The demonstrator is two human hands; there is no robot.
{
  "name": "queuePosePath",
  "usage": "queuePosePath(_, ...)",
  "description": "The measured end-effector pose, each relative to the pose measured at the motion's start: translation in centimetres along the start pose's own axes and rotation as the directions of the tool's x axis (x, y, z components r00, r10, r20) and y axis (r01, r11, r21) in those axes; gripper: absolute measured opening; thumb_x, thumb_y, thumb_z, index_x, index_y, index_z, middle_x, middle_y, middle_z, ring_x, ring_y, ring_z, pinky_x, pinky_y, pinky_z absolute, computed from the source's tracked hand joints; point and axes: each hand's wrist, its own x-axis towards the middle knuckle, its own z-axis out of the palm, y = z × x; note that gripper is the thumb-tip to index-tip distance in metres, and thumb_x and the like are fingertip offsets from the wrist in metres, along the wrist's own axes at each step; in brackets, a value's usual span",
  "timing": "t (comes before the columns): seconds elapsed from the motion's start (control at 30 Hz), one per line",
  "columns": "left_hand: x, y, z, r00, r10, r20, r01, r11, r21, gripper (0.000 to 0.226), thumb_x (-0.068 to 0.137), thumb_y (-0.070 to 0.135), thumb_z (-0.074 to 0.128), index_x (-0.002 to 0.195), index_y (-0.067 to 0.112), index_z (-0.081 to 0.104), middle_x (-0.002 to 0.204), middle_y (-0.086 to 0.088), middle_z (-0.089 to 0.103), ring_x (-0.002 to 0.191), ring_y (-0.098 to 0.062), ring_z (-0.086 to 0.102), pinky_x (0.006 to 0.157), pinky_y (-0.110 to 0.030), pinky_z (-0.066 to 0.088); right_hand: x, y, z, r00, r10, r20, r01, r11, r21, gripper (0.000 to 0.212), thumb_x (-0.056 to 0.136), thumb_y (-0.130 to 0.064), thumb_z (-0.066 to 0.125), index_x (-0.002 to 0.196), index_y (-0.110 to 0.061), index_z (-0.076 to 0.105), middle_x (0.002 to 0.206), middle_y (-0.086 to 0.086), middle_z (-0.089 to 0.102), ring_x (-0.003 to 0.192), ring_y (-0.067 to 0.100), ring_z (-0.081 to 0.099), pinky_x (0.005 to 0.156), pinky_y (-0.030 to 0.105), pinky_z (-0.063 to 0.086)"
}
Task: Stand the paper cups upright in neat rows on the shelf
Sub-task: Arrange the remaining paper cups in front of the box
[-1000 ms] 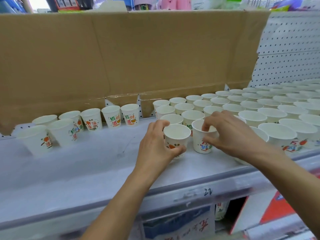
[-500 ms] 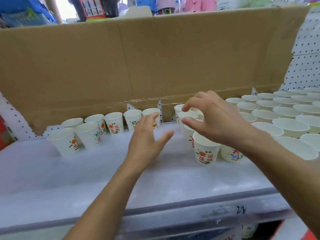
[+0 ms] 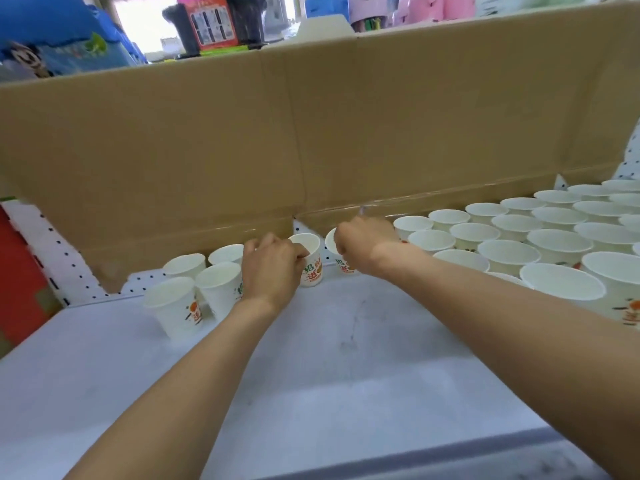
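Flat white shelf surface (image 3: pixel 346 358) backs onto a brown cardboard wall (image 3: pixel 311 133). At the rear edge, the left hand (image 3: pixel 273 268) grips an upright white printed paper cup (image 3: pixel 312 270); the right hand (image 3: pixel 363 244) curls closed over the neighbouring paper cup (image 3: pixel 343 266).

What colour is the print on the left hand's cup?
Green and orange on the white cup, head view.

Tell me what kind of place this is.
Probably a shop: a white shelf backed by pegboard, rows of paper cups set out, and packaged goods beyond the cardboard.
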Motion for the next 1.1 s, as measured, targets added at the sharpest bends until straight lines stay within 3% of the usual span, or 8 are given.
queuePosePath(0.07,-1.0,0.0,-1.0,1.000,-0.012,-0.006,0.012,0.999,-0.044,0.023,0.095,0.030,0.052,0.109,0.035,0.070,0.104,0.006,0.070,0.105,-0.020,0.049,0.086,-0.035,0.029,-0.7,-0.2,0.1,1.000,-0.009,-0.028,0.009,1.000,0.008,0.027,0.084,-0.001,0.054,0.067,-0.018,0.041,0.097,0.014,0.062,0.091,0.029,0.057,0.066,0.028,0.034)
queuePosePath(0.1,-1.8,0.0,-1.5,0.999,-0.011,-0.030,0.009,0.997,-0.072,0.023,0.095,0.030,0.054,0.108,0.034,0.071,0.103,0.006,0.070,0.104,-0.021,0.049,0.085,-0.036,0.030,-1.3,-0.1,0.0,0.997,-0.015,-0.075,0.017,1.000,0.020,0.023,0.083,-0.002,0.054,0.067,-0.016,0.045,0.093,0.013,0.062,0.094,0.029,0.059,0.065,0.028,0.034)
queuePosePath(0.17,-3.6,0.1,-2.8,0.993,-0.027,-0.118,0.010,0.989,-0.148,0.018,0.092,0.029,0.059,0.103,0.031,0.074,0.099,0.006,0.071,0.101,-0.022,0.051,0.082,-0.036,0.029,-2.7,0.7,-0.5,0.976,-0.031,-0.214,0.051,0.995,0.087,0.014,0.083,-0.007,0.053,0.077,-0.018,0.059,0.082,0.007,0.059,0.095,0.031,0.059,0.064,0.028,0.034)
queuePosePath(0.23,-5.4,0.6,-4.3,0.975,-0.061,-0.215,0.012,0.974,-0.224,0.014,0.088,0.027,0.066,0.099,0.028,0.076,0.093,0.007,0.071,0.097,-0.023,0.053,0.075,-0.033,0.024,-5.1,1.7,-1.4,0.946,-0.049,-0.321,0.109,0.979,0.172,0.015,0.086,-0.014,0.052,0.086,-0.021,0.066,0.087,0.003,0.063,0.095,0.026,0.055,0.068,0.029,0.034)
queuePosePath(0.47,-12.0,7.6,-9.1,0.928,-0.046,-0.369,-0.107,0.918,-0.382,0.017,0.082,0.031,0.068,0.095,0.025,0.076,0.090,0.010,0.071,0.088,-0.016,0.052,0.076,-0.035,0.032,-16.4,8.2,-4.3,0.816,-0.023,-0.578,0.256,0.910,0.326,0.006,0.087,-0.017,0.062,0.083,-0.019,0.065,0.079,-0.006,0.063,0.078,0.018,0.050,0.065,0.039,0.047)
queuePosePath(0.73,-15.3,17.9,-9.9,0.941,0.090,-0.327,-0.244,0.850,-0.467,0.024,0.080,0.039,0.069,0.097,0.025,0.076,0.088,0.011,0.071,0.085,-0.012,0.054,0.073,-0.037,0.039,-26.7,15.1,-3.7,0.824,0.025,-0.567,0.166,0.945,0.283,0.003,0.083,-0.020,0.062,0.081,-0.019,0.064,0.077,-0.005,0.061,0.073,0.018,0.052,0.058,0.039,0.048)
queuePosePath(0.9,-15.1,22.1,-8.8,0.962,0.141,-0.232,-0.237,0.852,-0.467,0.016,0.080,0.034,0.075,0.095,0.031,0.076,0.085,0.015,0.070,0.087,-0.012,0.053,0.075,-0.032,0.031,-28.5,16.5,-1.5,0.870,-0.016,-0.492,0.127,0.973,0.193,0.004,0.082,-0.017,0.066,0.079,-0.020,0.065,0.077,-0.004,0.063,0.074,0.021,0.054,0.053,0.034,0.046)
queuePosePath(1.1,-14.9,23.4,-8.6,0.981,0.154,-0.119,-0.192,0.863,-0.468,0.022,0.088,0.036,0.065,0.109,0.034,0.072,0.099,0.015,0.069,0.099,-0.010,0.048,0.082,-0.028,0.026,-28.6,17.9,-0.5,0.906,-0.103,-0.411,0.161,0.981,0.108,0.006,0.080,-0.014,0.072,0.080,-0.018,0.067,0.078,0.000,0.065,0.075,0.026,0.054,0.055,0.033,0.042)
